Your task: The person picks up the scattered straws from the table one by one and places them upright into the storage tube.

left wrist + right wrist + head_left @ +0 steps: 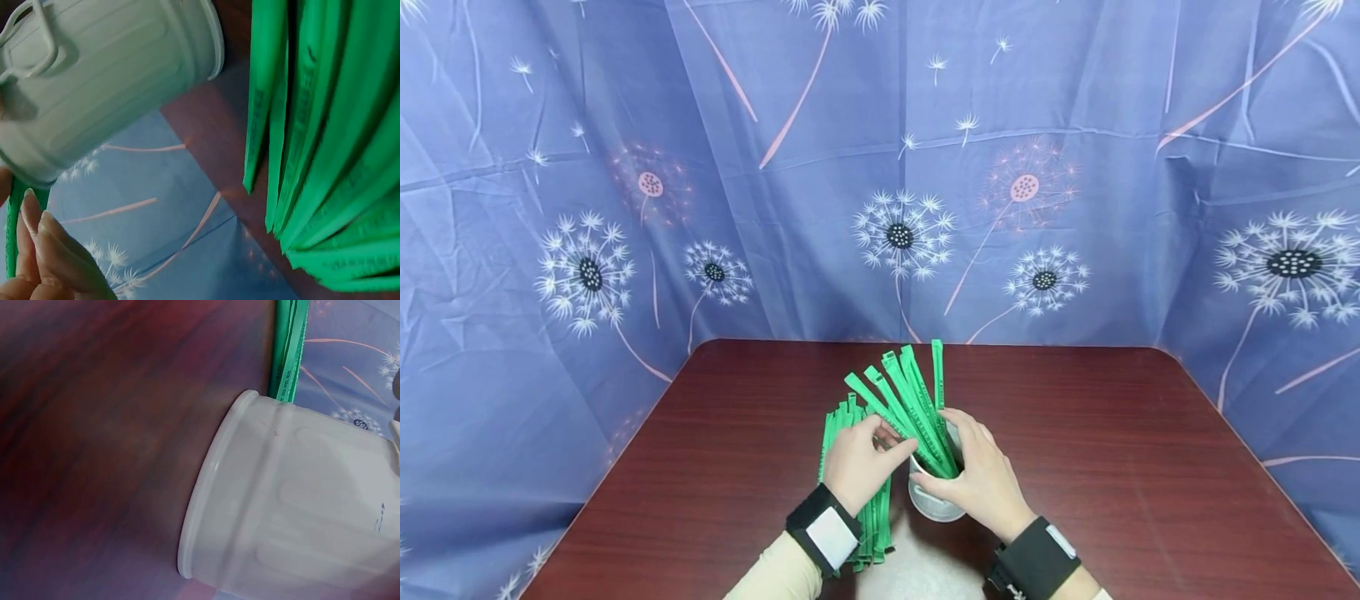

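Note:
A small pale bucket (936, 506) with a wire handle (47, 47) stands on the table, several slim green stick packets (917, 408) leaning out of its mouth. My right hand (988, 479) grips the bucket at its rim, thumb on the near side and fingers round the right side. At the rim's left, my left hand (859, 462) pinches a green stick packet (12, 231) between thumb and fingers; its lower end is hidden. Left of the bucket, partly under my left hand and wrist, lies a pile of similar green packets (874, 525).
The dark red-brown wooden table (1150, 467) has rounded far corners. Blue cloth (820, 208) printed with dandelions hangs behind it and along both sides. Black bands (1041, 558) sit on both wrists. A pale patch (917, 567) shows at the table's near edge.

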Motion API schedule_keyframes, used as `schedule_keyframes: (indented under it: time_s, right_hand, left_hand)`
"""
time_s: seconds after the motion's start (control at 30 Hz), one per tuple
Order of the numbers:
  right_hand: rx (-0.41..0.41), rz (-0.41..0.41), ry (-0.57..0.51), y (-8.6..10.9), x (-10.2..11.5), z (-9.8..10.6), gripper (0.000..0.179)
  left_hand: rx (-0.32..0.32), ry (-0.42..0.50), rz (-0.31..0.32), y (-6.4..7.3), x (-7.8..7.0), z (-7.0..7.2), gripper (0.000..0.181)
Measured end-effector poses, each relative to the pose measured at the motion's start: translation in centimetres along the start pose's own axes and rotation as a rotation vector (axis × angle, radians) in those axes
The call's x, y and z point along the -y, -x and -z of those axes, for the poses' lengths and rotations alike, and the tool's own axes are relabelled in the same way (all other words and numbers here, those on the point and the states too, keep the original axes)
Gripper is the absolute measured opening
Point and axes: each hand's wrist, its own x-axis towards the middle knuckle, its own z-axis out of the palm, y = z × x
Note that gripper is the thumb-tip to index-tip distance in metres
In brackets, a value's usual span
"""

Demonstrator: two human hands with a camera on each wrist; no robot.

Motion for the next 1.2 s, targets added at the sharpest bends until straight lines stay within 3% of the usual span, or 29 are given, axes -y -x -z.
schedule_keyframes:
  time_s: [0.13, 0.33, 0.57, 0.63, 0.83, 0.9, 1.03, 1.2]
  right_hand:
    - [0.003, -0.007, -0.002, 0.0, 0.1, 0.0, 0.091]
    - [0.005, -0.018, -0.009, 0.0, 0.1, 0.1, 0.092]
    - [0.023, -0.027, -0.012, 0.0, 0.1, 0.1, 0.093]
    - [0.025, -0.030, -0.013, 0.0, 0.1, 0.1, 0.093]
    - [0.024, -0.033, -0.009, 0.1, -0.1, 0.2, 0.092]
    - [0.028, -0.034, -0.009, 0.1, -0.1, 0.1, 0.092]
    - [0.035, -0.033, -0.016, 0.0, -0.1, 0.1, 0.092]
    - [0.027, -0.027, -0.021, -0.1, -0.1, 0.1, 0.091]
  left_hand:
    - [0.036, 0.018, 0.027, 0.0, 0.1, -0.4, 0.023]
    - [0.103, 0.063, 0.054, -0.2, 1.1, -0.3, 0.038]
    - [0.149, 0.142, 0.132, -0.9, 4.9, 1.0, 0.047]
    - [0.148, 0.104, 0.149, -0.9, 6.1, 1.4, 0.048]
    - [0.147, -0.218, 0.184, -0.6, 8.5, 1.8, 0.053]
    - [0.168, -0.267, 0.202, -0.5, 9.0, 1.7, 0.056]
    - [0.196, -0.270, 0.222, -0.5, 9.2, 1.8, 0.056]
    - [0.198, -0.188, 0.281, -0.4, 8.8, 2.3, 0.051]
